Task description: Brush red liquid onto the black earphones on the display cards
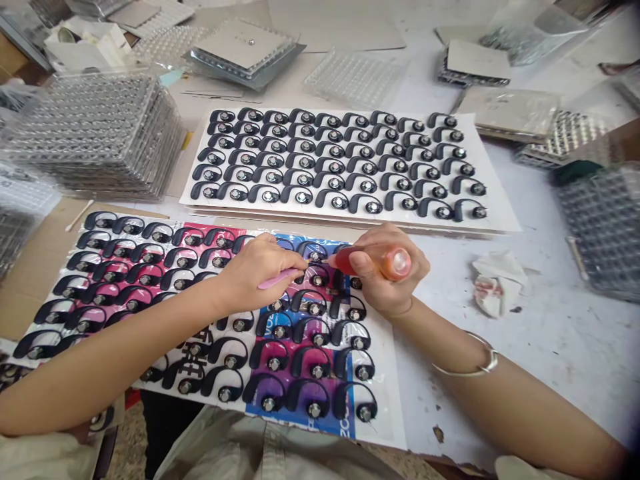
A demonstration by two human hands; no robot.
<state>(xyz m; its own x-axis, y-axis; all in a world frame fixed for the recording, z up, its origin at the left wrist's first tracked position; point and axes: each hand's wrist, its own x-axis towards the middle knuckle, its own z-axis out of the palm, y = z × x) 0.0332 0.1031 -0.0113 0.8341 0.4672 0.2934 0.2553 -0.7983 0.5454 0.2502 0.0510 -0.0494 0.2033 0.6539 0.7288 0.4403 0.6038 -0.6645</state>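
Observation:
My left hand (263, 273) is closed on a slim pink tool (278, 279), perhaps tweezers; its tip points right, over the board. My right hand (390, 273) grips a red-orange squeeze bottle (397, 262), tilted so its narrow end points left. Both tips meet close to one black ear-hook earphone part (315, 255) in the upper rows. Exact contact there is too small to make out. Rows of the same hook-shaped parts, each with a round silvery piece, lie on the colourful printed board (377, 427) beneath my hands.
Behind stands a white board (493, 200) bearing more rows of black hooks. Stacked clear trays (100, 133) rise at the left, and further trays (605, 227) sit at the right. A crumpled, stained tissue (495, 283) lies beside my right wrist. One cotton swab (79, 217) rests at the left.

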